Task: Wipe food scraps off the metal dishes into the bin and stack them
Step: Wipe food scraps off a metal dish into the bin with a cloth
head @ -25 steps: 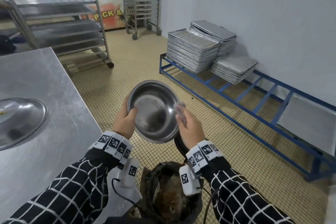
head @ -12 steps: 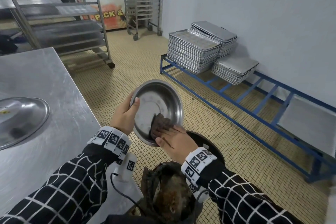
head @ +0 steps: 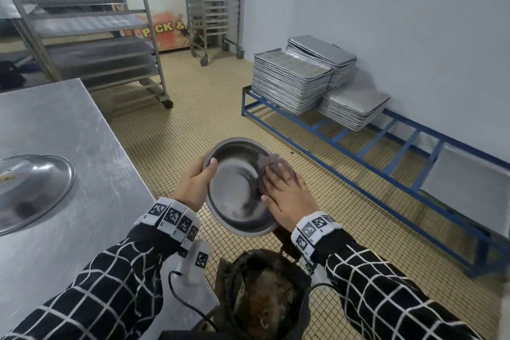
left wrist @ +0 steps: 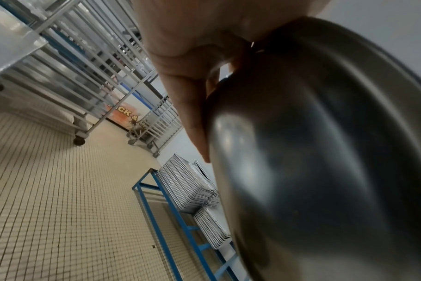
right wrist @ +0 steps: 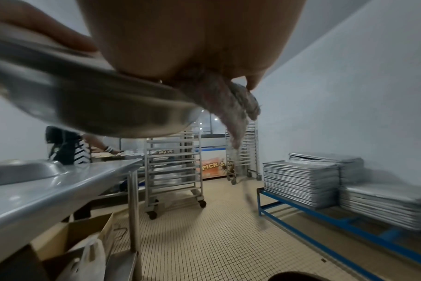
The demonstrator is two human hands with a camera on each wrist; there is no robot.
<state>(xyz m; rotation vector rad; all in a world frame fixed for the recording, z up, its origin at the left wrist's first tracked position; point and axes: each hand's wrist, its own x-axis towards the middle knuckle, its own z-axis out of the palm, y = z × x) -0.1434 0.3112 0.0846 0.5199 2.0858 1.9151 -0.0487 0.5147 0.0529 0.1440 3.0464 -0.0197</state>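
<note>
Steel bowl [head: 238, 188] is being gripped at its rim by the left hand [head: 193, 188], above the bin [head: 265, 298]. A rag [head: 271, 165] is being pressed inside by the right hand's [head: 289, 196] flat fingers; its dangling end is being shown only by the right wrist view.

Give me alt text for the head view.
Left hand grips a tilted metal dish above the scrap bin while the right hand presses a cloth inside its rim. A steel table stands left.

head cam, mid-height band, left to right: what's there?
Upturned dish on the table → left hand → metal dish → cloth under right hand → blue floor rack.
</note>
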